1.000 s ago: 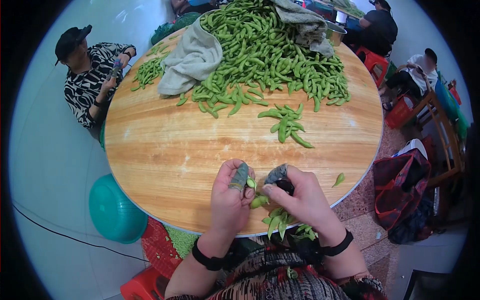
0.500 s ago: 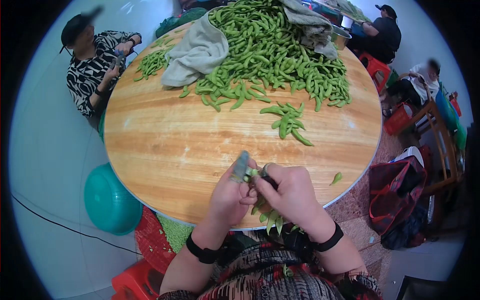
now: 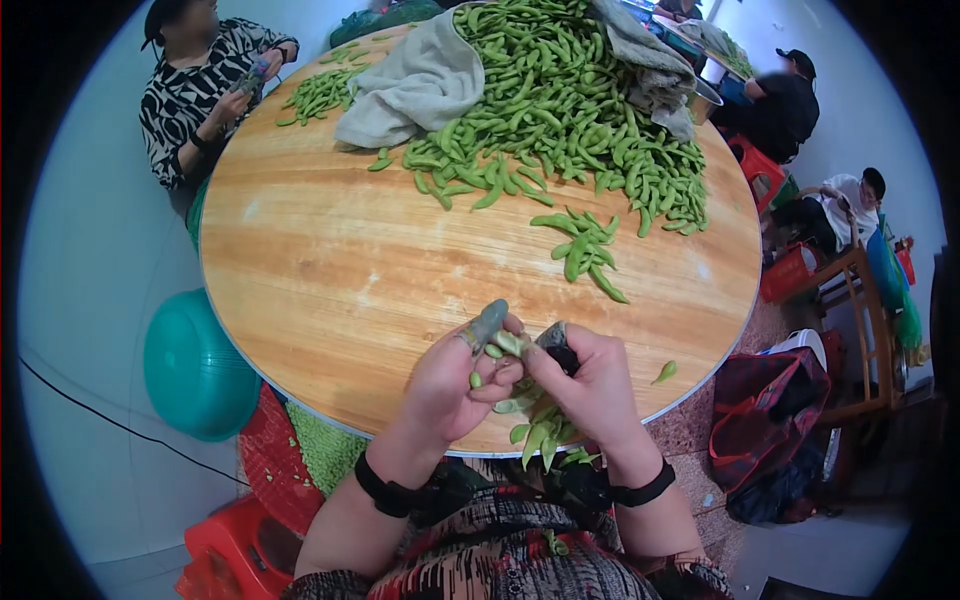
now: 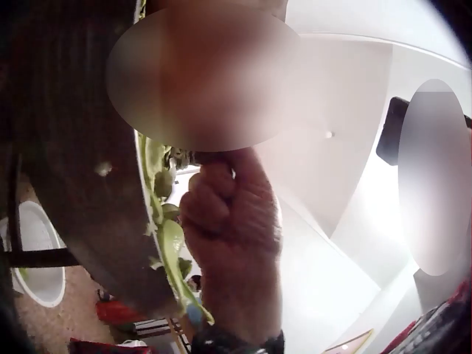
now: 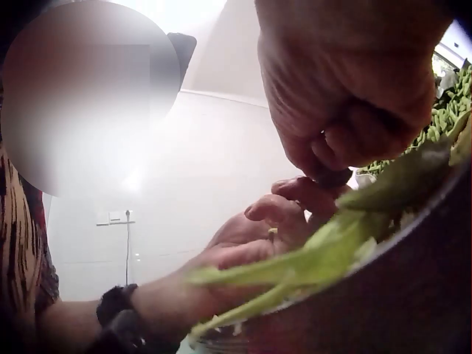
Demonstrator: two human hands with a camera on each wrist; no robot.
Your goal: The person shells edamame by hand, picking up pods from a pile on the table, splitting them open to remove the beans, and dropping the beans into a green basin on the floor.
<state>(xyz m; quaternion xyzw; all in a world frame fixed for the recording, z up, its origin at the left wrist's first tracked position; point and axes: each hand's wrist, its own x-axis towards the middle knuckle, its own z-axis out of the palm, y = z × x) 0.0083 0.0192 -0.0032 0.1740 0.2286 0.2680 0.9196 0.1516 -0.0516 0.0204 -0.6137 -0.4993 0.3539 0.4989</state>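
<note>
Near the table's front edge, my left hand pinches a split edamame pod under a thumb wrapped in grey. Green beans show at the fingers of that hand. Thumb and curled fingers of my right hand grip the other end of the pod, and dark wrapping covers some of these fingers. Below both hands, opened pods lie along the edge. In the right wrist view, the left hand is partly hidden behind pods in front.
A large heap of pods fills the table's far side, beside a grey cloth. A smaller cluster of pods lies nearer. Below left are a teal basin, shelled beans and a red stool. A person sits at the left.
The hands came together at the pod, then drew slightly apart. The pod now shows split, with beans at the left fingers. The head view has shifted a little.
</note>
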